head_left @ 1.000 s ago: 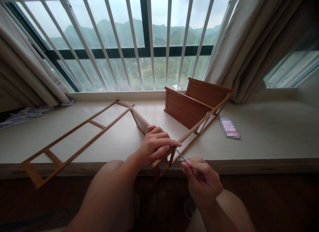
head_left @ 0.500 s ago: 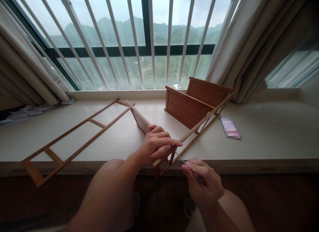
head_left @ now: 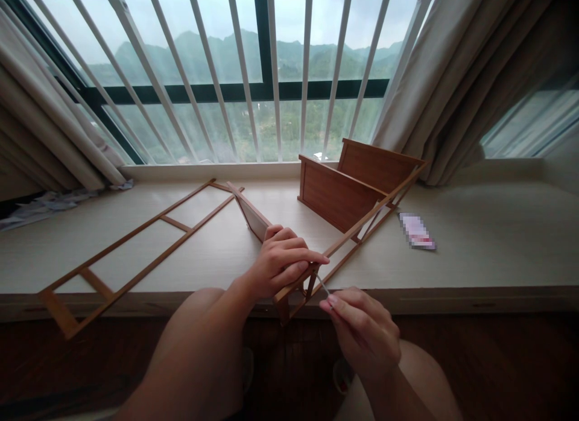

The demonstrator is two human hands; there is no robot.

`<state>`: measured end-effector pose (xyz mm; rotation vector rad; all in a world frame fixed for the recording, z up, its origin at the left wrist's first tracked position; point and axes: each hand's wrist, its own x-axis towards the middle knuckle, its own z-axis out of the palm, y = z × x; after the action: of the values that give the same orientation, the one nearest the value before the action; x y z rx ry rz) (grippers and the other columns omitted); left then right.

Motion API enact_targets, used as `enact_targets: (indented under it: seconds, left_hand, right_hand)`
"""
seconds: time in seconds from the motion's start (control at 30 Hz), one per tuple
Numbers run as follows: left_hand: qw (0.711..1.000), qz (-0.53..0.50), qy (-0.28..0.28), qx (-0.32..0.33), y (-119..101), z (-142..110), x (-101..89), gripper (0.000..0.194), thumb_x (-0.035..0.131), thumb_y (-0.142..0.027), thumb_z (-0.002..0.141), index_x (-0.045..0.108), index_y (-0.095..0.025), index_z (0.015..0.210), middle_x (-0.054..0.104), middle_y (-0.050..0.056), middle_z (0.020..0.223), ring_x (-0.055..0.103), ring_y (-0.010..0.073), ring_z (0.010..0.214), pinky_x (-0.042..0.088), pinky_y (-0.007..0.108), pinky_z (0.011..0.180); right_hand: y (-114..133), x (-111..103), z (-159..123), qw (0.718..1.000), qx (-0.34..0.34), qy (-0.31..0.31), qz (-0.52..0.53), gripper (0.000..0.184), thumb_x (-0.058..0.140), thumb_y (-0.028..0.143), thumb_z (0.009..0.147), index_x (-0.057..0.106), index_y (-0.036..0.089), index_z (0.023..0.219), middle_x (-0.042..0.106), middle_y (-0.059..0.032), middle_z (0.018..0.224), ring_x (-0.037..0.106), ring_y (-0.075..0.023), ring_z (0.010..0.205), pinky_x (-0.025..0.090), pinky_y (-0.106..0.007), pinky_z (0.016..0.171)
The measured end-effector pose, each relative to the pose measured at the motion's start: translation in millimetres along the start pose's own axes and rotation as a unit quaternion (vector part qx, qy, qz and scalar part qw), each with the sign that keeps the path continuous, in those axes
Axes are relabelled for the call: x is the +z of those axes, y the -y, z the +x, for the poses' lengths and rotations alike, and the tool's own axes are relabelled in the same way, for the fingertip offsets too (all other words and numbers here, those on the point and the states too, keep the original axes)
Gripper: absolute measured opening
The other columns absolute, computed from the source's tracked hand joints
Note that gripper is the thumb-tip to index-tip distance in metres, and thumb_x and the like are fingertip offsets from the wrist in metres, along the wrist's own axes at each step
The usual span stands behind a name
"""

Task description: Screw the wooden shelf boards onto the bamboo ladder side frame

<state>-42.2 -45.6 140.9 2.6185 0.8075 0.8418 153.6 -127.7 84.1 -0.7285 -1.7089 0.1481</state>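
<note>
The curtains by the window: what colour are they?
The curtains look plain beige-grey, seen best in the head view.

Beige curtains (head_left: 456,77) hang at both sides of a window (head_left: 226,59) fronted by white bars (head_left: 275,77), with green hills beyond. On the pale desk (head_left: 488,246) lies a blurred pinkish item (head_left: 417,231). Crumpled, light-coloured material (head_left: 49,205) lies at the far left, below the curtain. The floor (head_left: 488,360) is dark reddish brown.

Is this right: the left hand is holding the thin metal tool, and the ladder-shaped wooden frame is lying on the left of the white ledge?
Not quite. The head view shows the thin metal tool in the right hand. The ladder-shaped wooden frame is indeed lying on the left of the white ledge.
</note>
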Motion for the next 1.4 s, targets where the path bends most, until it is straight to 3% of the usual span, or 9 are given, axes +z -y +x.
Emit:
enact_targets:
  seconds: [0.37, 0.53, 0.77, 0.97, 1.13, 1.23, 1.4]
  left_hand:
    - [1.000, -0.007, 0.003, -0.006, -1, 0, -0.5, 0.042, 0.031, -0.036, 0.100, 0.069, -0.030, 0.116, 0.069, 0.002, 0.090, 0.050, 0.0184, 0.088, 0.024, 0.038, 0.095]
    - [1.000, -0.011, 0.002, -0.006, -1, 0, -0.5, 0.041, 0.031, -0.036, 0.100, 0.069, -0.029, 0.116, 0.069, 0.002, 0.091, 0.050, 0.0180, 0.089, 0.024, 0.039, 0.096]
    - [1.000, -0.006, -0.003, -0.002, 0, 0, 0.3, 0.041, 0.032, -0.035, 0.100, 0.069, -0.030, 0.115, 0.069, 0.002, 0.090, 0.051, 0.0176, 0.088, 0.024, 0.039, 0.095]
    - [1.000, 0.004, -0.006, 0.004, 2, 0, 1.4, 0.042, 0.031, -0.037, 0.100, 0.069, -0.030, 0.115, 0.069, 0.002, 0.089, 0.051, 0.0178, 0.089, 0.025, 0.038, 0.095]
    - [1.000, 0.000, -0.004, 0.002, 0, 0, 0.4, 0.041, 0.031, -0.035, 0.100, 0.069, -0.030, 0.116, 0.069, 0.002, 0.091, 0.051, 0.0173, 0.088, 0.024, 0.039, 0.095]
    - [1.000, 0.001, 0.000, 0.000, 0, 0, 0.1, 0.041, 0.031, -0.036, 0.100, 0.069, -0.030, 0.116, 0.069, 0.002, 0.091, 0.051, 0.0174, 0.089, 0.024, 0.038, 0.095]
    - [1.000, 0.002, 0.001, -0.002, 0, -1, -0.1, 0.043, 0.030, -0.038, 0.100, 0.069, -0.030, 0.117, 0.069, 0.003, 0.090, 0.051, 0.0181, 0.090, 0.025, 0.038, 0.096]
  right_hand:
    - [-1, 2, 0, 0.995, 0.067, -0.031, 0.068, 0.031, 0.069, -0.002, 0.074, 0.067, 0.020, 0.096, 0.071, -0.0040, 0.081, 0.067, -0.0158, 0.072, 0.054, -0.028, 0.062]
    - [-1, 8, -3, 0.975, 0.169, -0.091, 0.112, 0.014, 0.070, 0.005, 0.077, 0.068, 0.018, 0.081, 0.069, -0.0033, 0.073, 0.065, -0.0157, 0.065, 0.052, -0.028, 0.059]
    - [2, 13, -5, 0.930, 0.262, -0.098, 0.238, 0.008, 0.067, 0.011, 0.083, 0.065, 0.016, 0.077, 0.067, -0.0035, 0.071, 0.063, -0.0145, 0.062, 0.052, -0.027, 0.054]
    - [11, 19, 2, 0.848, 0.344, -0.094, 0.391, 0.012, 0.058, 0.019, 0.091, 0.057, 0.017, 0.079, 0.072, -0.0041, 0.078, 0.069, -0.0167, 0.058, 0.054, -0.026, 0.044]
    - [10, 18, 9, 0.804, 0.354, -0.078, 0.471, 0.019, 0.057, 0.022, 0.092, 0.053, 0.017, 0.075, 0.071, -0.0032, 0.074, 0.067, -0.0152, 0.052, 0.052, -0.023, 0.039]
    - [10, 18, 8, 0.810, 0.353, -0.084, 0.460, 0.018, 0.056, 0.022, 0.093, 0.053, 0.017, 0.076, 0.071, -0.0030, 0.074, 0.066, -0.0143, 0.051, 0.052, -0.022, 0.038]
    - [13, 20, 1, 0.852, 0.314, -0.123, 0.400, 0.010, 0.057, 0.019, 0.092, 0.055, 0.018, 0.083, 0.068, -0.0014, 0.072, 0.065, -0.0141, 0.052, 0.054, -0.025, 0.041]
